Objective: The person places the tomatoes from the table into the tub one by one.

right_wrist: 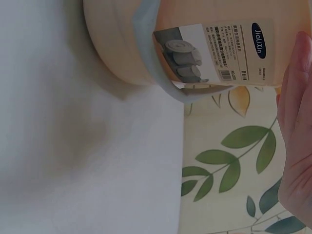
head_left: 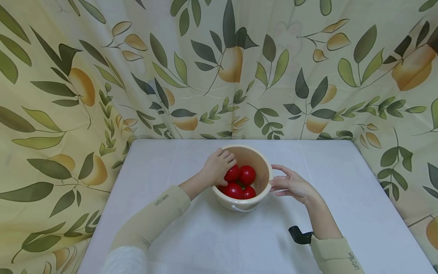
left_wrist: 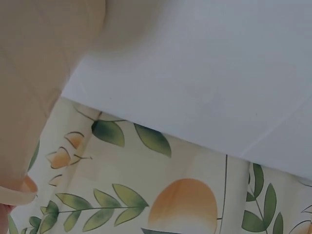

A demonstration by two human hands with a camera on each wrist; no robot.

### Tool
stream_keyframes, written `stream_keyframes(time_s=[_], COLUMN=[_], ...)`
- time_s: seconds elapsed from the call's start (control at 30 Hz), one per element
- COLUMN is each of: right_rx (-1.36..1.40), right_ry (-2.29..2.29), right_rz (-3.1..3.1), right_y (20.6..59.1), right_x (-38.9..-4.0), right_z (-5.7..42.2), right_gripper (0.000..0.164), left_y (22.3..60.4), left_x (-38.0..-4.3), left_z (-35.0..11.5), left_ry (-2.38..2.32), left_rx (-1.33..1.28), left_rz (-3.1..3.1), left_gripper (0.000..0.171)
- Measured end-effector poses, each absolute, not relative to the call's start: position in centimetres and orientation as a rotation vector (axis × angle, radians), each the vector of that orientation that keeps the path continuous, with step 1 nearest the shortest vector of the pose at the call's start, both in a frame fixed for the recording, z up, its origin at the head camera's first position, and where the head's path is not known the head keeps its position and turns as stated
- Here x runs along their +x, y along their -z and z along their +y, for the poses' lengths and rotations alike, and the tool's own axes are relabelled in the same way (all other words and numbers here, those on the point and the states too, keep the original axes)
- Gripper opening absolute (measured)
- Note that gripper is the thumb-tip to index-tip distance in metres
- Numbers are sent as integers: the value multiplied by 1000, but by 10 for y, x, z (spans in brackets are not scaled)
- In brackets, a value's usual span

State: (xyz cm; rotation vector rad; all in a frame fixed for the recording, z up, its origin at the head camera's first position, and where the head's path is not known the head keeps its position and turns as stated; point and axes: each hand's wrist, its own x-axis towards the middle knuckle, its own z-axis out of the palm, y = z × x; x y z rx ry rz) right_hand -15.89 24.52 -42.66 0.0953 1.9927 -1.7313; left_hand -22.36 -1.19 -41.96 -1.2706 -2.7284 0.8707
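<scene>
A cream bucket (head_left: pixel 263 158) stands on the table with several red tomatoes (head_left: pixel 247 175) inside. My left hand (head_left: pixel 217 167) reaches over its left rim, fingers and thumb around the upper-left tomato (head_left: pixel 232 173). At the right side of the bucket, my right hand (head_left: pixel 291 184) has its fingers extended, fingertips right at the rim. In the right wrist view, these fingers (right_wrist: pixel 298 73) lie along the bucket wall (right_wrist: pixel 112 39), near a printed label (right_wrist: pixel 219 53). The left wrist view has the bucket's side (left_wrist: pixel 29 97) at its left edge; the held tomato is hidden there.
A white cloth covers the table (head_left: pixel 191 243). Behind it hangs a curtain (head_left: pixel 212 102) with a leaf and fruit print. The bucket's pale handle (head_left: pixel 244 209) hangs down at the front. A black strap-like piece (head_left: pixel 300 235) sits at my right wrist.
</scene>
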Motion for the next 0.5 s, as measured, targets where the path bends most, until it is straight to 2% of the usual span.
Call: stream_keyframes(time_s=[0.17, 0.5], right_rx=[94, 99], right_ry=[1732, 1731], right_rz=[1991, 1988], right_y=[427, 427], right_x=[-159, -159], right_z=[246, 246], right_gripper=[74, 73], left_y=[422, 424], left_x=[-224, -225], left_z=[-9, -11], left_ry=[-879, -722], left_rx=[-1278, -1262], left_rz=[-2741, -2753], left_gripper=[65, 63])
